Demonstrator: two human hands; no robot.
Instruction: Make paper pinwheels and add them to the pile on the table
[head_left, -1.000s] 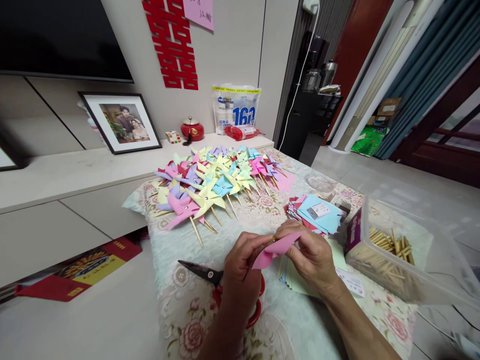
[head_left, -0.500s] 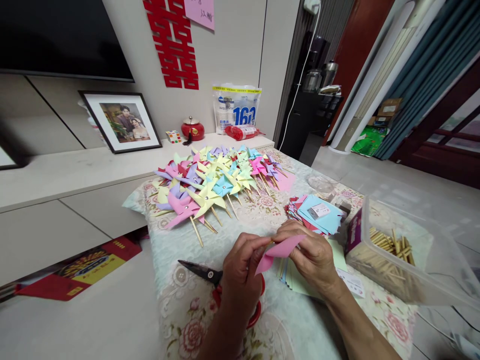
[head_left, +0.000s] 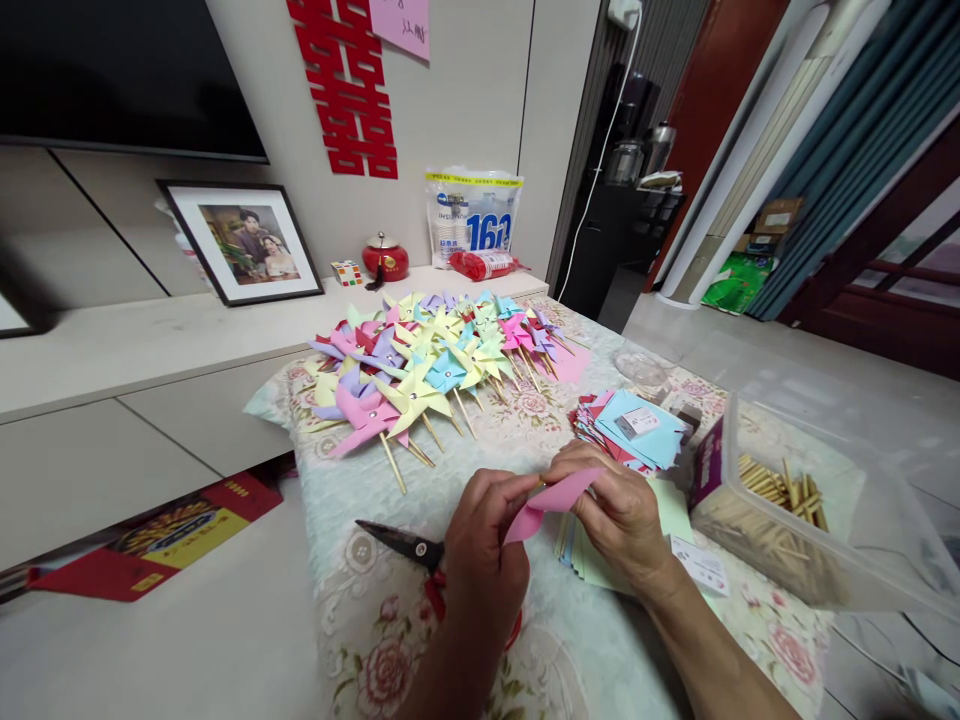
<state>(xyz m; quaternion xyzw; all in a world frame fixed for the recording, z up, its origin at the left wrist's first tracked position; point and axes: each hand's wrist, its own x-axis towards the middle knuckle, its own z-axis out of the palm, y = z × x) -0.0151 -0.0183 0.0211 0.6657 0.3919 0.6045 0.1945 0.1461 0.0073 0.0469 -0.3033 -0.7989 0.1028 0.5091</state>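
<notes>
Both hands meet over the near part of a table with a floral cloth (head_left: 360, 640). My left hand (head_left: 484, 545) and my right hand (head_left: 619, 510) pinch a piece of pink paper (head_left: 551, 500) between them, its flaps bent inward. Under my left hand lie red-handled scissors (head_left: 409, 546), blades pointing left. A pile of finished paper pinwheels (head_left: 420, 365) on wooden sticks lies farther back. A stack of coloured paper squares (head_left: 637, 430) sits just beyond my right hand.
A clear plastic box of wooden sticks (head_left: 780, 500) stands at the right edge. Pale paper sheets (head_left: 589, 560) lie under my right wrist. A low cabinet (head_left: 150, 350) behind holds a framed photo (head_left: 244, 243), a red pot (head_left: 385, 260) and a bag (head_left: 471, 215).
The pink paper has been turned and folded a little between my fingers; my left hand shifted slightly toward me. Everything else stays put.
</notes>
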